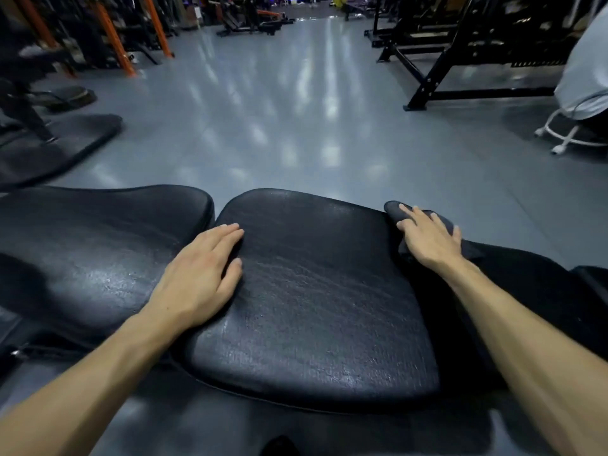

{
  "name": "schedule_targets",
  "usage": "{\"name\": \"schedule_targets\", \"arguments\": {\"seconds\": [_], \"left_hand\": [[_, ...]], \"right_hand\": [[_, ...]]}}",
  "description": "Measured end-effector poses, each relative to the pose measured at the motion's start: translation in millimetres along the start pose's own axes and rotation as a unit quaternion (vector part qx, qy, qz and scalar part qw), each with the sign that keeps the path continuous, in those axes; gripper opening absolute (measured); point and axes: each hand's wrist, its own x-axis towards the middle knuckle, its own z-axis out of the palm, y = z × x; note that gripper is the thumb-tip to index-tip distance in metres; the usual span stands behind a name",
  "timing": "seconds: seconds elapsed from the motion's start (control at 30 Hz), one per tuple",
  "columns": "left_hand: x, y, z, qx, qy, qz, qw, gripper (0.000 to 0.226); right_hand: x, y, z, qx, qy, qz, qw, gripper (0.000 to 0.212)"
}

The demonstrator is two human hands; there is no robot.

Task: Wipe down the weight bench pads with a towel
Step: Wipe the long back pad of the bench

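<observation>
The left hand is lying flat, fingers spread, gripping nothing, on the seat pad at centre frame. The right hand is pressing open-palmed on the dark towel, bunched beneath it at the pad's right edge.

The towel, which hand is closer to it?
Right. The right hand lies flat on the dark towel at the seat pad's right edge. The left hand rests across the pad, on its left side.
</observation>
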Motion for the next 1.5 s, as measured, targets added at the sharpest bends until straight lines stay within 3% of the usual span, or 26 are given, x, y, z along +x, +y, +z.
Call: {"name": "schedule_targets", "arguments": {"seconds": [0.1, 0.17, 0.27, 0.33, 0.4, 0.53, 0.6, 0.7, 0.77, 0.83, 0.93, 1.0, 1.23, 1.4, 1.5], "left_hand": [[0, -1, 0, -0.013, 0.008, -0.019, 1.0, 0.068], [0, -1, 1, -0.019, 0.01, -0.027, 0.999, 0.067], [-2, -4, 2, -0.024, 0.021, -0.038, 0.999, 0.064], [-3, -4, 3, -0.029, 0.027, -0.042, 0.998, 0.061], [-3, -4, 3, -0.031, 0.03, -0.045, 0.998, 0.059], [-2, -1, 2, -0.027, 0.032, -0.046, 0.998, 0.058], [-1, -2, 1, -0.023, 0.03, -0.047, 0.998, 0.057], [0, -1, 0, -0.024, 0.028, -0.045, 0.998, 0.055], [-2, 0, -1, -0.027, 0.033, -0.044, 0.998, 0.05], [-3, 1, -3, -0.028, 0.031, -0.047, 0.998, 0.047], [0, 1, -4, -0.019, 0.018, -0.054, 0.998, 0.048], [1, 1, -5, -0.005, 0.01, -0.051, 0.999, 0.049], [-1, 16, -15, 0.088, -0.018, -0.037, 0.995, 0.056], [-9, 53, -16, 0.069, -0.028, -0.076, 0.994, 0.043], [-23, 93, -12, 0.026, -0.019, -0.012, 0.999, 0.045]], "right_hand": [[9, -63, 25, 0.0, -0.003, -0.074, 0.997, 0.056], [0, -124, 44, -0.006, -0.012, -0.173, 0.985, 0.056], [-39, -192, 69, -0.014, -0.05, -0.36, 0.931, 0.055], [-36, -194, 74, 0.01, -0.082, -0.414, 0.906, 0.053], [-6, -183, 65, 0.042, -0.091, -0.38, 0.92, 0.05], [35, -197, 50, 0.062, -0.057, -0.206, 0.975, 0.032], [17, -214, 60, 0.049, -0.068, -0.269, 0.959, 0.041], [-33, -205, 71, 0.049, -0.103, -0.414, 0.903, 0.048], [-38, -173, 65, 0.055, -0.11, -0.437, 0.891, 0.052], [-21, -131, 47, 0.053, -0.1, -0.388, 0.915, 0.053], [-2, -57, 11, 0.056, -0.053, -0.214, 0.974, 0.045], [-14, -29, 5, 0.066, -0.033, -0.144, 0.987, 0.047], [-162, -36, 30, 0.033, -0.07, -0.332, 0.94, 0.061], [-221, 0, 26, -0.036, -0.057, -0.331, 0.941, 0.076], [-237, 16, 24, -0.076, -0.05, -0.318, 0.944, 0.084]]}}
